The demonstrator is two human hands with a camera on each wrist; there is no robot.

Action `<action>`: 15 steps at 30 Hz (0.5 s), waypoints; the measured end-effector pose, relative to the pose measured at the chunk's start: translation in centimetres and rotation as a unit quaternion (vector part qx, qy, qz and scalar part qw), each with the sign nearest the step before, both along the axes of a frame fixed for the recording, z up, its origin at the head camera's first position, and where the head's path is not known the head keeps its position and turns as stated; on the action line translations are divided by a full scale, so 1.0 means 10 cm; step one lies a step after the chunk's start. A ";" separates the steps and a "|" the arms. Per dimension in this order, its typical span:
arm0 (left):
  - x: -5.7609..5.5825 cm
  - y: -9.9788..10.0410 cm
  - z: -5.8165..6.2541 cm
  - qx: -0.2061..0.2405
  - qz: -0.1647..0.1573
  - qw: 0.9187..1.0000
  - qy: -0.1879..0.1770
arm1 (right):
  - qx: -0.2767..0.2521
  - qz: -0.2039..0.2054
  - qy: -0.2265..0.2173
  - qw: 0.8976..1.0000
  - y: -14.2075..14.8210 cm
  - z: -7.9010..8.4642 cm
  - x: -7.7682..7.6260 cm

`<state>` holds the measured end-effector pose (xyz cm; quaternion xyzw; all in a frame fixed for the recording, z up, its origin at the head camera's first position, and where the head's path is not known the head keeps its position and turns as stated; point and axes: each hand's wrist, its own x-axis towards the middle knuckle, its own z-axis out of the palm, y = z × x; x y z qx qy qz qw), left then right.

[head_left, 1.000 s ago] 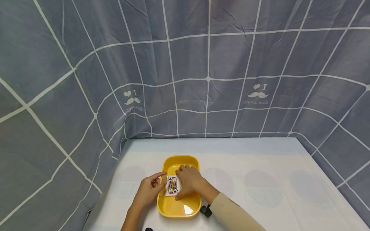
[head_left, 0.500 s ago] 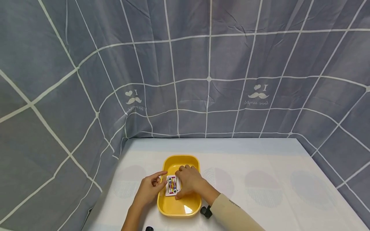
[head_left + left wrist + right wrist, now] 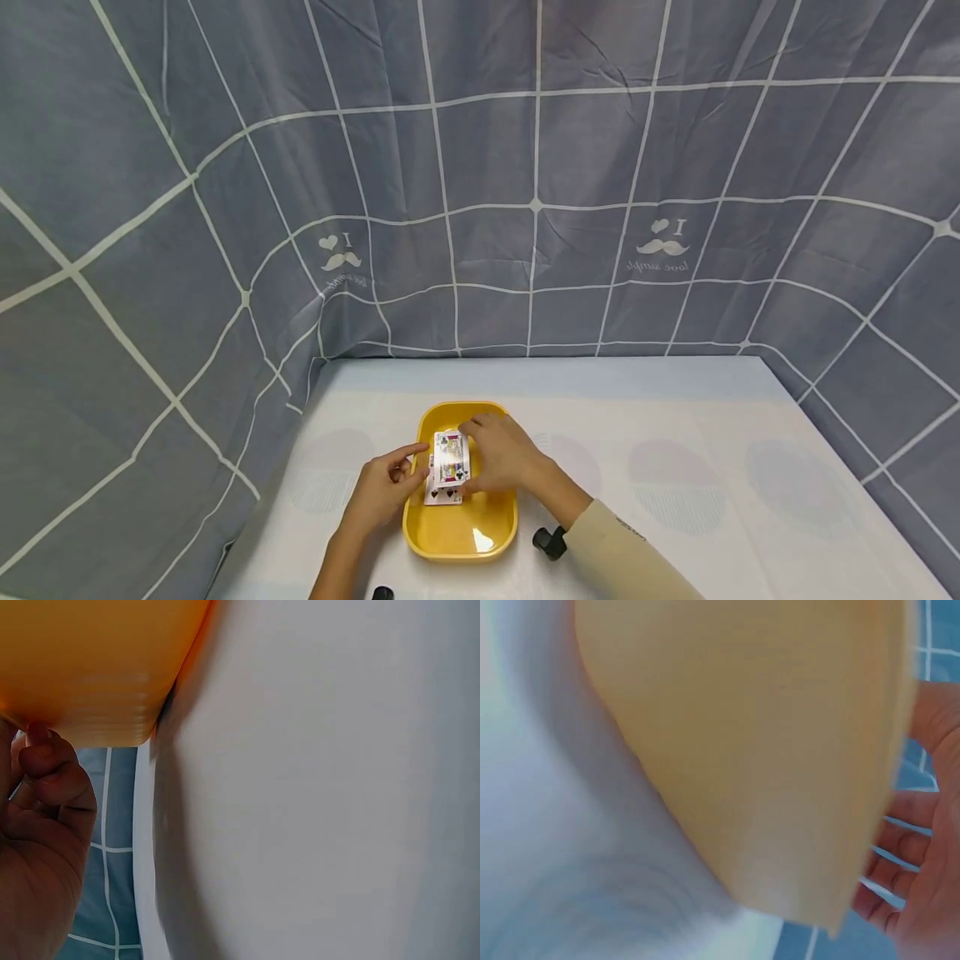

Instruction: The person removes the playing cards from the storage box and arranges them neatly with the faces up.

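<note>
A yellow tray holds a stack of playing cards. My right hand reaches in from the right and holds a face card of clubs by its far and near ends, overlapping the stack. Below it, part of a spade card shows at the near end. My left hand is at the tray's left rim, index finger and thumb reaching over it to the left edge of the cards. In the left wrist view, its other fingers bend loosely against the tray's outer wall. The tray wall hides the cards in the right wrist view.
The tray stands on a table with a pale printed cloth. A grey gridded curtain hangs behind and at both sides. A small black item is by the right sleeve, another at the front edge of view.
The right hand has moved the clubs face card away from me and slightly right, off its place on the stack, uncovering a spade card. The left hand has stayed at the rim.
</note>
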<state>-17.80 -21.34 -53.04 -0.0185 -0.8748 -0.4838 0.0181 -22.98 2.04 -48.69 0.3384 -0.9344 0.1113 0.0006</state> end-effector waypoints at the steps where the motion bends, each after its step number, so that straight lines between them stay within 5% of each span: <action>1: 0.00 0.00 0.00 -0.002 0.000 1.000 0.000 | -0.007 -0.004 -0.003 1.000 0.04 0.02 -0.01; 15: -0.02 0.01 -0.02 -0.009 0.000 1.000 0.015 | -0.072 -0.021 -0.033 0.997 0.78 0.22 -0.18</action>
